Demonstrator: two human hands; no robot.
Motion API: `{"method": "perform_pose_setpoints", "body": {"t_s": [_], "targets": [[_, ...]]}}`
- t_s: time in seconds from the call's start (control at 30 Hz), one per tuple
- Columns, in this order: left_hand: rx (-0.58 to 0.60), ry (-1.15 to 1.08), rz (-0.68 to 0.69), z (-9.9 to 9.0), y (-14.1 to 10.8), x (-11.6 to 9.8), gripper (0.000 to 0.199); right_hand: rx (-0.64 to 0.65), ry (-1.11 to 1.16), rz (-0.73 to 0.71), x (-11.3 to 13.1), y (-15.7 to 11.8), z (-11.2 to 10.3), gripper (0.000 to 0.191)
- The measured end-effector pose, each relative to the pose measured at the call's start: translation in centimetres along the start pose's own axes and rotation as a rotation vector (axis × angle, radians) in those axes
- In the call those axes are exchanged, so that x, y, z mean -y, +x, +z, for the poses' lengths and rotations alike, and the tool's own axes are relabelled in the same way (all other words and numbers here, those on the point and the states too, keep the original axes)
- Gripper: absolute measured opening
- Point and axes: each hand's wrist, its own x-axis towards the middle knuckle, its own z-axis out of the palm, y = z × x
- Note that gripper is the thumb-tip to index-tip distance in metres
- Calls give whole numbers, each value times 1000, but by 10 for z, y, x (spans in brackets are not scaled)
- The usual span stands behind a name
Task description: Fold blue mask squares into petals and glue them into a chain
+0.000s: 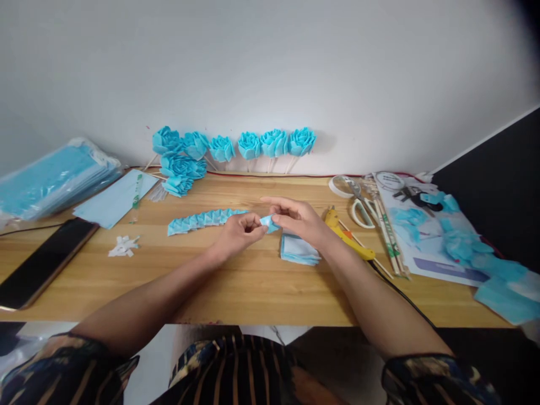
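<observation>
A small folded blue piece (269, 223) is pinched between both hands above the middle of the table. My left hand (241, 232) grips its left side, fingers curled in. On its right side, my right hand (297, 218) holds it between thumb and fingers, with the index finger stretched out. Just below my right hand lies a stack of light blue squares (299, 250), partly covered by that hand. A row of folded blue pieces (202, 221) runs along the table behind my left hand.
Blue flowers on sticks (248, 146) line the wall. At the right are a yellow glue gun (348, 239), white scissors (363, 214), wrapped sticks (390, 242) and blue scraps (464, 247). At the left lie a phone (44, 261), white strips (124, 246) and bagged blue sheets (54, 180).
</observation>
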Motion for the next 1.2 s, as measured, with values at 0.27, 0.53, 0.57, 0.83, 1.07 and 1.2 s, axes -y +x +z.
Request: {"method": "perform_pose_setpoints", "body": {"t_s": [0.27, 0.53, 0.57, 0.83, 1.07, 1.2], "targets": [[-31, -85, 11, 0, 2, 3, 33, -111, 41, -1, -4, 3, -2, 46], [-17, -145, -4, -1, 1, 2, 34, -106, 55, -15, -9, 3, 1, 45], [-20, -135, -6, -1, 2, 1, 33, -101, 47, -16, -9, 2, 1, 45], [-123, -283, -12, -3, 6, 3, 33, -169, 94, -11, -8, 3, -5, 45], [-217, -387, 23, -4, 6, 7, 34, -215, 71, -35, -9, 4, 0, 45], [-225, -423, 25, -4, 7, 8, 36, -143, 105, -10, -5, 2, 7, 61]]}}
